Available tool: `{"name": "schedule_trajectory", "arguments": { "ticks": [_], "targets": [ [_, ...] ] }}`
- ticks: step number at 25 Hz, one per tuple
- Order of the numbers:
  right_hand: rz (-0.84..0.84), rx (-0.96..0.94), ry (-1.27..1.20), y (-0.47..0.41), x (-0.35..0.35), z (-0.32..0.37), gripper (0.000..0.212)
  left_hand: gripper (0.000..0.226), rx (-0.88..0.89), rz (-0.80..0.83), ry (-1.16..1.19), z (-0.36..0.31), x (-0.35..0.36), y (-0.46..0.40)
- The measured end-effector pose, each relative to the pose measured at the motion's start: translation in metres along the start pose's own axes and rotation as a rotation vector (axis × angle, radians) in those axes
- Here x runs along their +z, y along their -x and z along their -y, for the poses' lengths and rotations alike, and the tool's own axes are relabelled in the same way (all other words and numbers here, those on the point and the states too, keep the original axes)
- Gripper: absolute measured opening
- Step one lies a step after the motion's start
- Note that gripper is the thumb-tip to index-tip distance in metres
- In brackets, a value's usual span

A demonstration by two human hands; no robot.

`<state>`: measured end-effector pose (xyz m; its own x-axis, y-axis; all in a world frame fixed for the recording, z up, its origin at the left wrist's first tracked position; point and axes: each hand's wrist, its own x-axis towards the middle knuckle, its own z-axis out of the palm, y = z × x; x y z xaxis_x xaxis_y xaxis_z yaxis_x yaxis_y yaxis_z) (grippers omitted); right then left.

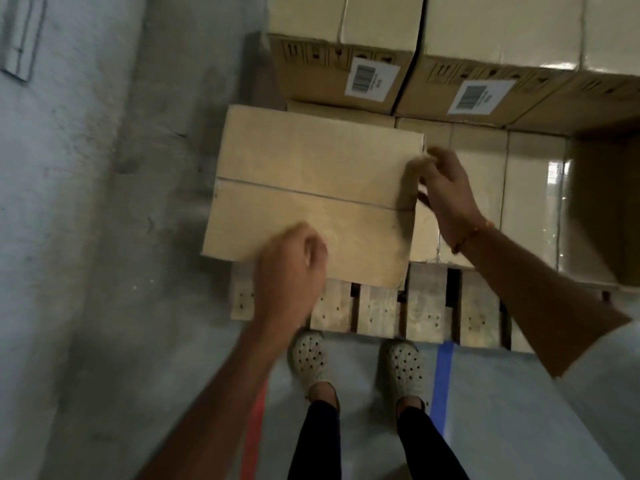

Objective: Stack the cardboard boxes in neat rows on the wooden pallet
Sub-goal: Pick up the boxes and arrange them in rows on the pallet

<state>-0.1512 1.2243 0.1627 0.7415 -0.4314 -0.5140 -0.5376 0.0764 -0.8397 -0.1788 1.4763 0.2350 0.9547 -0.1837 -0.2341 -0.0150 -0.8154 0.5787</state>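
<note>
A person stands at the near edge of a wooden pallet (426,306), both hands on a cardboard box (311,188) that sits at the pallet's left end, its left side hanging out past the boards over the concrete floor (138,306). The left hand (291,265) grips the box's near edge, fingers curled down over it. The right hand (443,195) holds the box's right side near the far corner, fingers bent around the edge. A thin bracelet (471,235) circles the right wrist. Just right of the held box, lower taped boxes (502,188) lie flat on the pallet, touching one another in a row. Behind them, farther back, a taller stack of boxes (381,39) carries white barcode labels (372,77) on the near faces. On the floor near the person's perforated clogs (403,367), a blue tape line (441,379) runs to the right and a red one (254,427) to the left. A grey wall (45,168) rises at far left.
</note>
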Motion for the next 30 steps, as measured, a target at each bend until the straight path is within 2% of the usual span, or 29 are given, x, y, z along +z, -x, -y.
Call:
{"name": "schedule_trajectory", "arguments": {
  "ticks": [2, 4, 7, 9, 10, 14, 16, 17, 19, 21, 23, 25, 27, 30],
  "targets": [
    [-0.028, 0.129, -0.049, 0.051, 0.001, -0.017, 0.047, 0.014, 0.203, -0.159, -0.201, 0.001, -0.030, -0.065],
    [-0.050, 0.240, -0.075, 0.105, 0.012, -0.037, 0.045, 0.031, 0.225, -0.135, -0.371, 0.004, -0.046, -0.136],
    [-0.045, 0.389, -0.263, 0.156, 0.044, -0.058, 0.049, 0.049, 0.035, 0.173, -0.471, 0.025, -0.053, -0.213],
    [-0.083, 0.383, -0.415, 0.164, 0.059, -0.058, 0.052, 0.053, 0.002, 0.349, -0.478, 0.038, -0.051, -0.231],
    [-0.126, 0.363, -0.424, 0.161, 0.061, -0.055, 0.048, 0.053, 0.021, 0.379, -0.469, 0.042, -0.051, -0.231],
    [-0.206, 0.219, -0.203, 0.139, 0.034, -0.032, 0.040, 0.054, 0.024, 0.298, -0.356, 0.054, -0.073, -0.193],
    [-0.217, 0.108, -0.062, 0.115, 0.009, -0.013, 0.051, 0.058, -0.083, 0.276, -0.252, 0.065, -0.084, -0.153],
    [-0.225, 0.061, -0.003, 0.096, -0.003, -0.004, 0.053, 0.053, -0.148, 0.272, -0.165, 0.070, -0.084, -0.132],
    [-0.244, 0.030, 0.091, 0.049, -0.021, 0.012, 0.050, 0.030, -0.283, 0.286, 0.060, 0.074, -0.071, -0.094],
    [-0.254, 0.055, 0.147, 0.006, -0.032, 0.022, 0.059, 0.023, -0.431, 0.353, 0.275, 0.069, -0.048, -0.066],
    [-0.263, 0.091, 0.085, -0.015, -0.039, 0.021, 0.069, 0.032, -0.488, 0.424, 0.366, 0.064, -0.022, -0.042],
    [-0.256, 0.079, 0.019, 0.000, -0.038, 0.012, 0.065, 0.037, -0.394, 0.394, 0.223, 0.063, -0.009, -0.027],
    [-0.208, 0.121, -0.005, 0.043, -0.031, -0.010, 0.058, 0.054, -0.298, 0.360, 0.115, 0.069, -0.009, -0.021],
    [-0.043, 0.236, -0.083, 0.133, -0.010, -0.057, 0.055, 0.100, -0.457, 0.522, 0.439, 0.073, -0.014, -0.012]
  ]
}}
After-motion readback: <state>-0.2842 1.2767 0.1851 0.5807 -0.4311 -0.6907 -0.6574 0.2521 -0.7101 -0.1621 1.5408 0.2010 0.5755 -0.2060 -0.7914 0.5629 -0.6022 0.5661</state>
